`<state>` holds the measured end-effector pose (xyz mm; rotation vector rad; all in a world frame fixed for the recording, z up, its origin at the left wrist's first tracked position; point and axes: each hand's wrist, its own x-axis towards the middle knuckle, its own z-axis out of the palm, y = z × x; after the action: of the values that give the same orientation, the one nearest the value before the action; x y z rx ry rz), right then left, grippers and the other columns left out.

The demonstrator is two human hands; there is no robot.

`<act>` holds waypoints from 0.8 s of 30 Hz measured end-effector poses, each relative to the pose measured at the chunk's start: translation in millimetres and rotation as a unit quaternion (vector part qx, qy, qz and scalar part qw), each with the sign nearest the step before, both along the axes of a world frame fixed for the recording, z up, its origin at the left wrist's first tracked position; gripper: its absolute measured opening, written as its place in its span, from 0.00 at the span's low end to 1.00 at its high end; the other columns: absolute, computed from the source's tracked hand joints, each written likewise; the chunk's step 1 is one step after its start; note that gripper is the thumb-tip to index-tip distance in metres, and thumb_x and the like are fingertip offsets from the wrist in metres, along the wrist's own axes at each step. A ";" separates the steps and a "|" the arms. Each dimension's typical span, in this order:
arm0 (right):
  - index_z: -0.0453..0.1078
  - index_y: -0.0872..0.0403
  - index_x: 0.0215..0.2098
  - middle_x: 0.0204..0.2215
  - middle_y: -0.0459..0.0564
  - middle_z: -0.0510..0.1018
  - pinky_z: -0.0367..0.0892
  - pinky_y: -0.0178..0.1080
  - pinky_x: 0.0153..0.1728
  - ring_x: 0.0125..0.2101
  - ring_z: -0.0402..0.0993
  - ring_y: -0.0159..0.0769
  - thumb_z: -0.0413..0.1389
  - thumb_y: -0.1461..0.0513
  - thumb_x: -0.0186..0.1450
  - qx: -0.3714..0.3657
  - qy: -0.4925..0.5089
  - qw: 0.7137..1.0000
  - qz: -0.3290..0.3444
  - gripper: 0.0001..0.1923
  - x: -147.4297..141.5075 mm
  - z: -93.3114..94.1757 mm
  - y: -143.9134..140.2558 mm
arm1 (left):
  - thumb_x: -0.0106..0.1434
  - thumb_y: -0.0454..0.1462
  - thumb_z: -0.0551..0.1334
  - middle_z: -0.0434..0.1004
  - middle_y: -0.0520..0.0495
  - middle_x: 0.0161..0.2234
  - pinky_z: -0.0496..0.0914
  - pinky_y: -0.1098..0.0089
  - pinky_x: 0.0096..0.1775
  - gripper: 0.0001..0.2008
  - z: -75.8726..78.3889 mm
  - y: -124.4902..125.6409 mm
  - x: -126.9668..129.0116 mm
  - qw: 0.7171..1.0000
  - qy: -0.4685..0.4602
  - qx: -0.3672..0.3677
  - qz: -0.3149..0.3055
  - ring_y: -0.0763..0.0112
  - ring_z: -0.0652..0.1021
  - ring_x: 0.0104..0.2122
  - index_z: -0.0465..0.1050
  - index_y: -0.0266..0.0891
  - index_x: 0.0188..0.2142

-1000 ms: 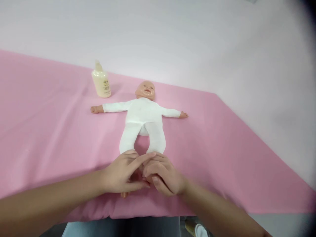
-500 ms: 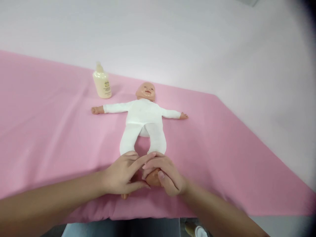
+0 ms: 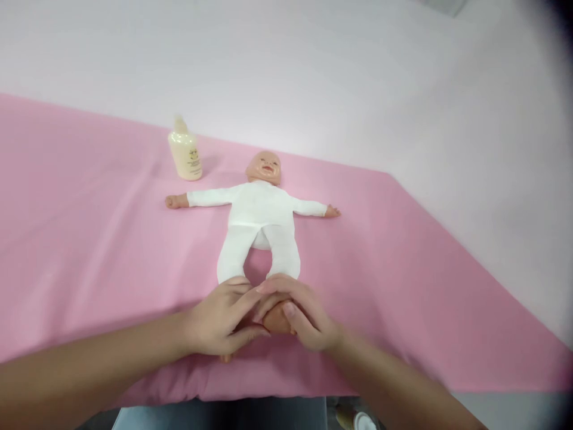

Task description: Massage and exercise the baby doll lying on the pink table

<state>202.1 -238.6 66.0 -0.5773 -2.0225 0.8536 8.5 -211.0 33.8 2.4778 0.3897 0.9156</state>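
Note:
A baby doll (image 3: 262, 203) in white cloth lies face up, arms spread, with its legs towards me. My right hand (image 3: 307, 313) is closed around the doll's foot (image 3: 276, 318) on the right, its thumb pressed on the side. From the other side my left hand (image 3: 221, 319) reaches to the same foot; its thumb touches the foot low down and its fingers meet those of my right hand. The left hand's lower fingers are partly hidden. Below it, a bit of the other foot (image 3: 227, 358) shows.
A cream pump bottle (image 3: 187, 158) stands left of the doll's head. The pink cloth (image 3: 111, 239) has a few creases and covers part of the white table (image 3: 313, 77). Below the front edge, a white round lid (image 3: 363, 421) shows near the floor.
My right hand and the held foot have shifted slightly up and left. The right fingers now lie over the left hand's fingertips. Doll's body and bottle stay in place.

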 end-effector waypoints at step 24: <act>0.51 0.46 0.58 0.49 0.54 0.72 0.52 0.56 0.62 0.52 0.71 0.46 0.59 0.58 0.55 0.145 -0.083 0.966 -0.196 0.35 -1.2 -14.4 7.8 | 0.68 0.37 0.58 0.67 0.54 0.32 0.68 0.75 0.30 0.31 1.8 -4.7 -2.3 0.944 -0.145 -0.296 -0.009 0.77 0.70 0.27 0.47 0.52 0.65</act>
<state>200.9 -230.8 51.6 -0.8645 -2.0354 0.2728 6.2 -215.7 35.6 1.7706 0.4582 0.9653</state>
